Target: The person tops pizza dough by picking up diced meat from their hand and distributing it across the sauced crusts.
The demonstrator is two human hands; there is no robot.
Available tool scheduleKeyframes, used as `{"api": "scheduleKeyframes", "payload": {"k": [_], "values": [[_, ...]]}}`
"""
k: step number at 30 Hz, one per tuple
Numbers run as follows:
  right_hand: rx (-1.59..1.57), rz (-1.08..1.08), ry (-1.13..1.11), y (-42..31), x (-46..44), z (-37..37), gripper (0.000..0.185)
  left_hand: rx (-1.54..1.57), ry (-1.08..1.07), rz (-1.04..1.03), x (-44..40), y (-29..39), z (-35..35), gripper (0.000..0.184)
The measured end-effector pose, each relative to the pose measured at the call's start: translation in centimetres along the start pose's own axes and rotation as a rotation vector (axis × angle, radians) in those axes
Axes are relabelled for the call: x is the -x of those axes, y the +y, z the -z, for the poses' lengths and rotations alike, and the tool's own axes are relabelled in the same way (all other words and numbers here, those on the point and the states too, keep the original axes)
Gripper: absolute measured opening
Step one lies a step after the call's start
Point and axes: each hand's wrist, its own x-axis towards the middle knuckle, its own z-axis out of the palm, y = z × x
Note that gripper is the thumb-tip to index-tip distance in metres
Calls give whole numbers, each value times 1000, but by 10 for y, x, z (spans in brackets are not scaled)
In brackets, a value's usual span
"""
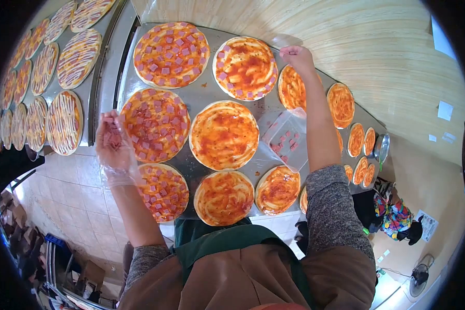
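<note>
My left hand [113,147], in a clear plastic glove, is cupped palm up around a heap of diced ham [112,135]. It hovers at the left edge of a pizza covered in ham squares [156,125]. My right hand [297,56] is pinched closed near the wall, just right of a sauced pizza with ham squares around its rim [245,67]; what the fingertips hold is too small to tell. Below my right forearm, a clear plastic tub [295,160] with some ham pieces sits tilted among the pizzas. A pizza with only sauce [224,135] lies at the centre.
Several sauced bases of different sizes spread right along the steel table [201,88], near a metal bowl [381,148]. On the left, another steel surface holds several pizzas striped with white sauce [64,122]. A wood-patterned wall [361,41] borders the table's far side.
</note>
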Motion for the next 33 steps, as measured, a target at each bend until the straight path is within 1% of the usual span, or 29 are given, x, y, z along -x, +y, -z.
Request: {"api": "scheduleKeyframes", "payload": {"k": [1,2,4,6,7,9,10,13,14,15,18,19,20,22,24,26,28,31,33], "values": [[-5,9,-11,-5,2,-1,18,34,-10,3,-4,11,4,22],[-23,-74,-21,-10,4,-1,20,67,-19,6,-9,20,8,22],[-58,-242,-40,-40,20,-4,23,-42,-132,-11,-22,40,10,22],[-148,-272,-62,-38,20,-3,22,-144,-221,1,-58,83,14,22],[-191,-289,-74,-35,19,-2,22,-159,-231,-27,-85,115,16,23],[-372,-289,-57,-28,17,-2,21,-176,-249,-100,-146,194,28,23],[-467,-288,-50,-24,15,-4,20,-166,-249,-169,-175,238,38,23],[-572,-244,-56,-13,10,-6,22,-98,-268,-383,-237,369,81,22],[-484,-234,-43,-16,12,-6,22,-70,-267,-426,-242,395,88,22],[-398,-223,-30,-21,15,-7,21,-43,-264,-452,-236,406,91,22],[-148,-169,59,-30,15,-19,16,23,-147,-458,-165,301,43,20],[-63,-147,98,-31,14,-22,15,37,-139,-348,-146,265,38,20],[-50,-130,104,-32,14,-25,14,53,-129,-238,-127,229,33,20],[-23,-94,113,-31,11,-30,14,-189,-145,-319,-81,131,18,25],[24,-125,110,-22,4,-36,16,-54,-113,-55,-53,68,20,20],[110,-173,116,-24,4,-38,17,-15,-40,38,-14,1,-4,18],[232,-239,134,-39,13,-37,17,25,59,85,8,-37,-12,22],[240,-124,200,-33,14,-34,17,20,69,164,28,-61,-16,23],[211,-67,185,-26,16,-35,17,16,66,205,37,-65,-12,23]]}}
